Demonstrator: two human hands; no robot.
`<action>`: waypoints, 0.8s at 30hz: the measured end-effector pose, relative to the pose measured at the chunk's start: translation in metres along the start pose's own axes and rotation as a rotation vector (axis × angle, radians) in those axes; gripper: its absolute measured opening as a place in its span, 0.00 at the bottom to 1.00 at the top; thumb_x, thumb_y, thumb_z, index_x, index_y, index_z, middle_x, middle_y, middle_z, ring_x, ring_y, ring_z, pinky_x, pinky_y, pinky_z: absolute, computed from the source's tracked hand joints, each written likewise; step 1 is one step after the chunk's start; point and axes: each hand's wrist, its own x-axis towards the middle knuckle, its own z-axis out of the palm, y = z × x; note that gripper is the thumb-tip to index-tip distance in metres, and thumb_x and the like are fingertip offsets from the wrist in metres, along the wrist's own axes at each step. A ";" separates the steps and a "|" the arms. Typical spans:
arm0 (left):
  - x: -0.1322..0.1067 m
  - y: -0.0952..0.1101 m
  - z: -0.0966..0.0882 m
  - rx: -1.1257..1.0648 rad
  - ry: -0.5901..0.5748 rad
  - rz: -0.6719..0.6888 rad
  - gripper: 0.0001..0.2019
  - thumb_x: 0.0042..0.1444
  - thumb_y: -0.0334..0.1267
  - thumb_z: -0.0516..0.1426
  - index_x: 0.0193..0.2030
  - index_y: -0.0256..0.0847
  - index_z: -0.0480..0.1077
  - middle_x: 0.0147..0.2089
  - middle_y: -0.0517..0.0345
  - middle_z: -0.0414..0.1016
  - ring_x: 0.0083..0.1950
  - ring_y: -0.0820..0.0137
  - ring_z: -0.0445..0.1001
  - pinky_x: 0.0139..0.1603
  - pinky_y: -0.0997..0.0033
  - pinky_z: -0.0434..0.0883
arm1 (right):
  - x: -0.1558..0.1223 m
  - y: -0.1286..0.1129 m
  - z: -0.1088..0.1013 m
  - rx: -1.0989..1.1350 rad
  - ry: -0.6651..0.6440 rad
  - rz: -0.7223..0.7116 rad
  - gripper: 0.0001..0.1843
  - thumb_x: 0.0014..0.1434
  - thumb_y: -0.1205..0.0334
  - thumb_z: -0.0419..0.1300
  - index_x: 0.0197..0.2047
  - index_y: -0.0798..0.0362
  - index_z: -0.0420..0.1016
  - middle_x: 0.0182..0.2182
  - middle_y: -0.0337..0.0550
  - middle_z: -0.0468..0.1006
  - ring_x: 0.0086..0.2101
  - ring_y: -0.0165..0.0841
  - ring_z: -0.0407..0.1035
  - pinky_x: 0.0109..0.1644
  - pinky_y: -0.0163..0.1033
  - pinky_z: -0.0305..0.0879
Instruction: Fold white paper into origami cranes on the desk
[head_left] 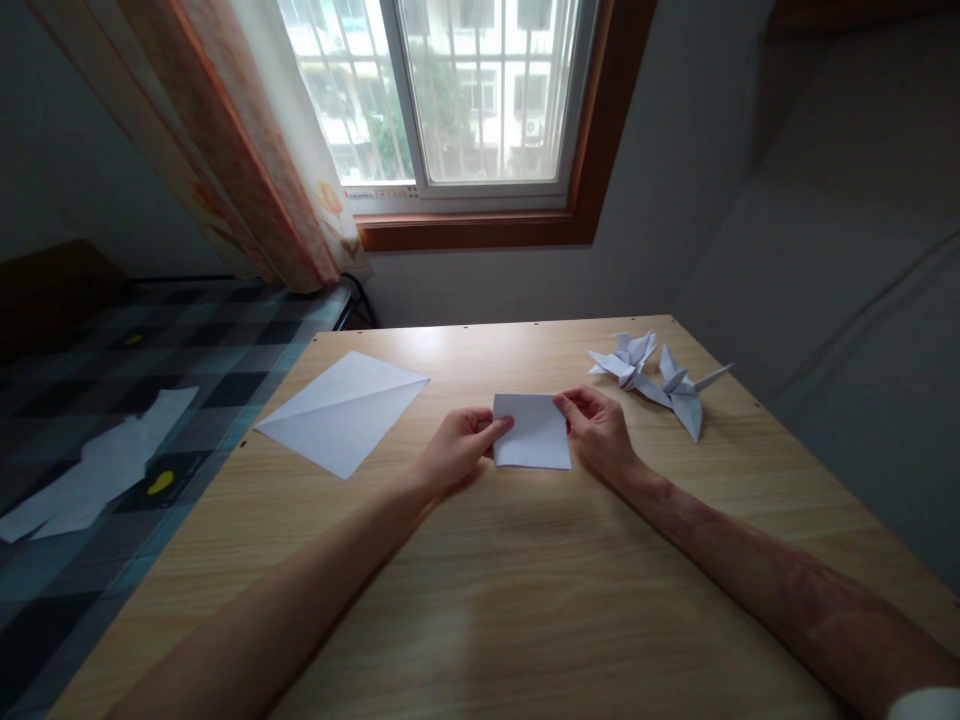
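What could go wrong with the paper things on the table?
The small paper square might bend or slip, since the left hand and right hand pinch only its edges. The right hand could bump the folded paper birds nearby. The large creased sheet might slide off, as one corner lies near the table's edge.

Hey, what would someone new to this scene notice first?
Probably the bright window at the top, beyond the table. Next, the paper square near the picture's middle, held by the left hand and the right hand. Then the paper birds at the table's far right.
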 end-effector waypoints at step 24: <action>-0.003 0.002 -0.014 0.240 -0.125 -0.063 0.29 0.62 0.66 0.67 0.41 0.35 0.82 0.32 0.52 0.83 0.29 0.69 0.76 0.30 0.72 0.71 | 0.000 -0.002 -0.001 0.053 -0.027 0.011 0.23 0.62 0.37 0.73 0.35 0.50 0.81 0.28 0.41 0.79 0.27 0.34 0.71 0.31 0.39 0.68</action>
